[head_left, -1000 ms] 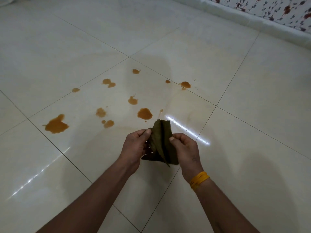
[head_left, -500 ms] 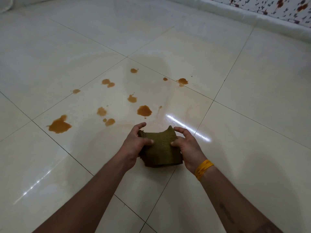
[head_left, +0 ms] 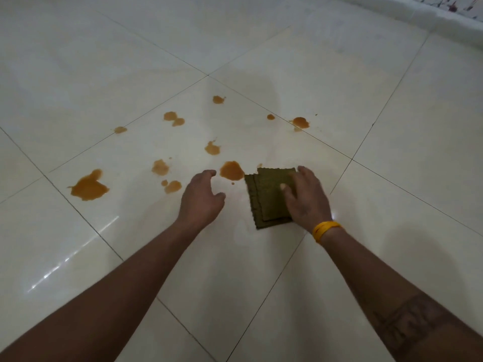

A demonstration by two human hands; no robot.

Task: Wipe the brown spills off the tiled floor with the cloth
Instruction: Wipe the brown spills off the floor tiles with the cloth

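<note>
A folded olive-green cloth [head_left: 266, 197] lies flat on the glossy cream tiled floor [head_left: 261, 61]. My right hand [head_left: 307, 198], with a yellow band at the wrist, presses down on the cloth's right side. My left hand [head_left: 202, 197] hovers open just left of it, holding nothing. Several brown spills dot the tiles ahead: one round puddle [head_left: 231, 170] touches the cloth's far left corner, the largest puddle [head_left: 88, 186] lies far left, and a smaller spot [head_left: 300, 122] sits farther off to the right.
A white skirting ledge [head_left: 444, 19] under a patterned wall runs along the top right. Dark grout lines cross the floor. Bright light reflections streak the tiles at lower left.
The cloth, held up and folded between both hands before, now lies flat on the floor under my right hand. My left hand has let go and moved left.
</note>
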